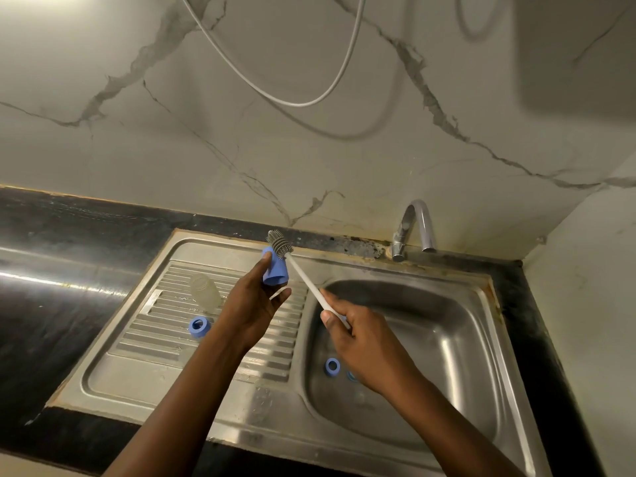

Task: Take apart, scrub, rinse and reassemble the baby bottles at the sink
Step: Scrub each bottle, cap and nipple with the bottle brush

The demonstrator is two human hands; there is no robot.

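Risk: left hand (254,304) only pinches the blue cap (275,268) over the drainboard (137,356) while right hand (358,335) clamps the brush (306,277) handle, so a hard scrub stroke could knock the cap loose.

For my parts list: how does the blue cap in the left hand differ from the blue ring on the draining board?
The blue cap is tall and tapered; the blue ring is short with an open hole. The left hand holds the cap; the ring lies untouched on the draining board. Both are blue.
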